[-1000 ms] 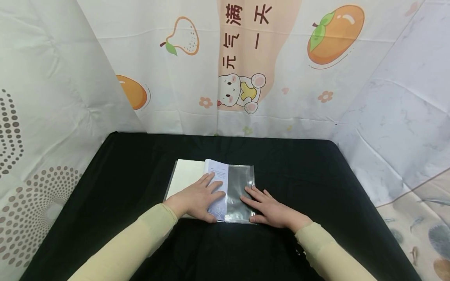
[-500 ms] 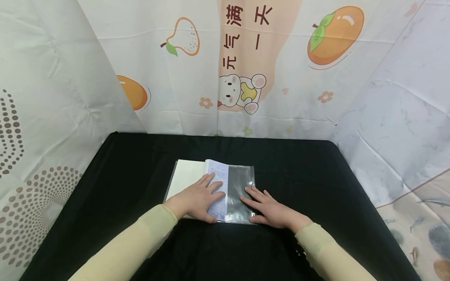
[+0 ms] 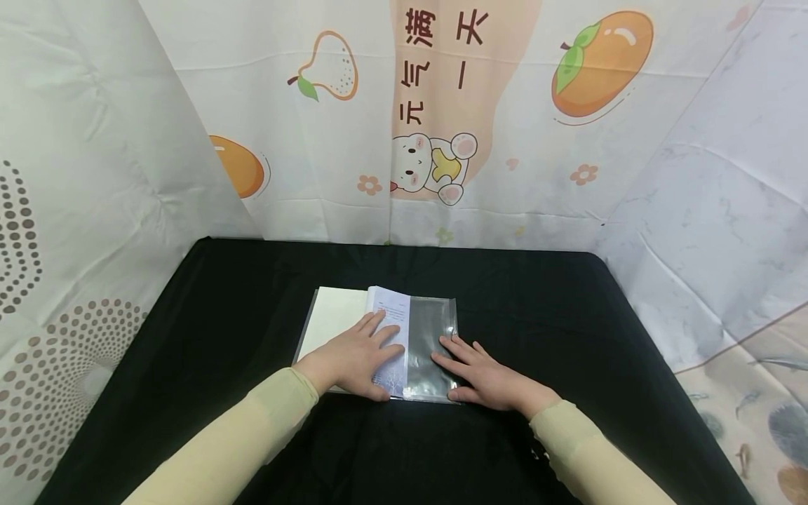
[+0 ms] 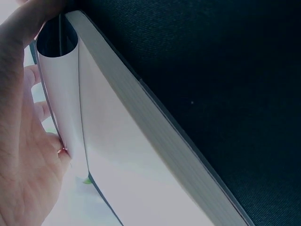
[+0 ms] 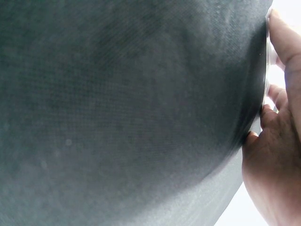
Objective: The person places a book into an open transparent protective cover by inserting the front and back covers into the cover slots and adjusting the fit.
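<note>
The back and sides are enclosed by creased fabric curtains [image 3: 303,175], printed with fruit at the back. The bench [image 3: 536,301] is covered in black woven cloth, which is stretched well past the work on both sides. Near its middle a thick book [image 3: 331,312] is laid open, its smooth cream page turned up, fine paper layers shown along its edge. To the right, black is seen through a glossy, wrinkled clear plastic cover [image 3: 426,322]; whether anything is tucked into it cannot be told. Between page and plastic, a lilac printed flap [image 3: 394,305] is bent into a rounded, hollow fold. The flap is touched by the left hand [image 3: 356,354], its fingers spread; the plastic's right edge is touched by the right hand [image 3: 489,379], its fingers spread and extended.
</note>
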`<state>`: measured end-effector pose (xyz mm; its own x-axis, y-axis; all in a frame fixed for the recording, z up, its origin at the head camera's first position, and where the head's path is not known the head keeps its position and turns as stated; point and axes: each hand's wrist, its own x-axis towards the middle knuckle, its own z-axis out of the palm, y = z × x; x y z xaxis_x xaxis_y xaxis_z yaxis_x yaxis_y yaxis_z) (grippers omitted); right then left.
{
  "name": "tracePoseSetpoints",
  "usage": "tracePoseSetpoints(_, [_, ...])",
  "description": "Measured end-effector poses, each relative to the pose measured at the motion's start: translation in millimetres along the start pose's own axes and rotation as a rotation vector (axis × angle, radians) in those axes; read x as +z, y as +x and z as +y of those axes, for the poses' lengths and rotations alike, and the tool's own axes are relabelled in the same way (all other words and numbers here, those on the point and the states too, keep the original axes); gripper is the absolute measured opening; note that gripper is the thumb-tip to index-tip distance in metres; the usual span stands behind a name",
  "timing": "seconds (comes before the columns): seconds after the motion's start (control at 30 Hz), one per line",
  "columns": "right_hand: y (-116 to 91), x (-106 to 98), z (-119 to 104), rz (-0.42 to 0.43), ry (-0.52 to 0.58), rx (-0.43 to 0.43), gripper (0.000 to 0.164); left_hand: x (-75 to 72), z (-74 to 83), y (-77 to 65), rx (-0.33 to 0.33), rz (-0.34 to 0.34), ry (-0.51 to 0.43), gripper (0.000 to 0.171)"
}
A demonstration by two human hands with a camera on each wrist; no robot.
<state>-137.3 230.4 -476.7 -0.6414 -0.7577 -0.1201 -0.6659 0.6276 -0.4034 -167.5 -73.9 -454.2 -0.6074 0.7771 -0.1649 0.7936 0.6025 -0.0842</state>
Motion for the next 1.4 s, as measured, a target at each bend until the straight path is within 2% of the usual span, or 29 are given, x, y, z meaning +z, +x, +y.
tracePoseSetpoints(1.4, [0.7,-1.3,-1.3,-0.016,0.001,0.011,0.065,3.2,-1.7,2.4,0.035,0.138,0.028,0.075])
